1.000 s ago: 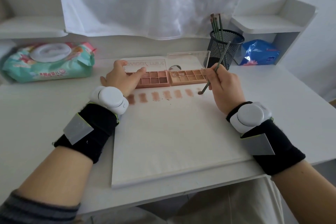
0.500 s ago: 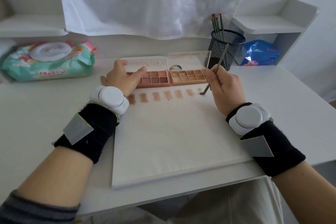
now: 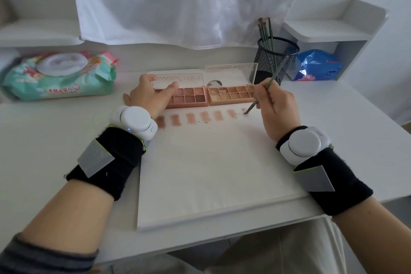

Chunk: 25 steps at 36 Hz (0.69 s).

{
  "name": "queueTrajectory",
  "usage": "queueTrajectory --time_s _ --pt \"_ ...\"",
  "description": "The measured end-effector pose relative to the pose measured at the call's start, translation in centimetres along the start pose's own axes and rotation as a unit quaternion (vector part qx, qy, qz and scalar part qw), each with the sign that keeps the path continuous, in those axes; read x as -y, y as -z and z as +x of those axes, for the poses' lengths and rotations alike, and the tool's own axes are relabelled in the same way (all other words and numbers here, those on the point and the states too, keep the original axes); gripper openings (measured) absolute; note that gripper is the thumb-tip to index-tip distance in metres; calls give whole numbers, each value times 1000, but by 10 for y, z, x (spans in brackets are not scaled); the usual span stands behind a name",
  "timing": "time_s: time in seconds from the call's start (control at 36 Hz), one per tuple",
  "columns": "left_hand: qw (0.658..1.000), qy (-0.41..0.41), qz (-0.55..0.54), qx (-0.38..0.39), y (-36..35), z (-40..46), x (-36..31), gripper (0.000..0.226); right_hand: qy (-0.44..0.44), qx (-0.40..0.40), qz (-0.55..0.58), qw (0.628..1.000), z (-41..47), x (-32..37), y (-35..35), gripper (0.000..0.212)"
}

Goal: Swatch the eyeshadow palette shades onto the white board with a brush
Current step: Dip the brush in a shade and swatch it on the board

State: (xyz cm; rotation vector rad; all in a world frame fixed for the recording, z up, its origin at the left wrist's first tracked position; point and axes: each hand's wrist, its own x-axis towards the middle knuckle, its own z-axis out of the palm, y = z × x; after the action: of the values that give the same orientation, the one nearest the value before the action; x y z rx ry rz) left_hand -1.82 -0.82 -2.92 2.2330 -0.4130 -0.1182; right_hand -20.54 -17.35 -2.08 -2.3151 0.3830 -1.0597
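Observation:
A white board (image 3: pixel 213 171) lies flat on the desk in front of me. Along its far edge runs a row of several brown and pink swatches (image 3: pixel 195 117). Two open eyeshadow palettes sit just behind: a pink one (image 3: pixel 191 95) and a tan one (image 3: pixel 233 94), lids up. My left hand (image 3: pixel 151 95) rests on the pink palette's left end, thumb on its rim. My right hand (image 3: pixel 275 109) grips a thin green brush (image 3: pixel 270 83), whose tip touches the board at the row's right end, on a faint new mark.
A black mesh cup (image 3: pixel 275 58) with spare brushes stands behind the tan palette. A wet-wipes pack (image 3: pixel 60 75) lies at the far left. A blue bag (image 3: pixel 318 65) sits under the right shelf. A white cloth (image 3: pixel 182 2) hangs behind.
The brush tip has shifted slightly along the board at the right end of the swatch row. My left hand has stayed on the pink palette.

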Motion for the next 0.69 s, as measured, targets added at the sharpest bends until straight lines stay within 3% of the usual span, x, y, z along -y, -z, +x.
queueTrajectory --time_s 0.08,0.31,0.47,0.69 --pt "1000 1 -1 -2 0 0 1 60 -11 10 6 1000 0 0 -2 19" --pt "1000 -1 -1 -2 0 1 1 60 -2 25 -13 1000 1 -1 -2 37" --pt "1000 0 4 -5 0 1 0 59 -23 -4 7 1000 0 0 1 21" --pt "1000 1 8 -4 0 1 0 59 -4 31 -17 999 3 -5 -2 19"
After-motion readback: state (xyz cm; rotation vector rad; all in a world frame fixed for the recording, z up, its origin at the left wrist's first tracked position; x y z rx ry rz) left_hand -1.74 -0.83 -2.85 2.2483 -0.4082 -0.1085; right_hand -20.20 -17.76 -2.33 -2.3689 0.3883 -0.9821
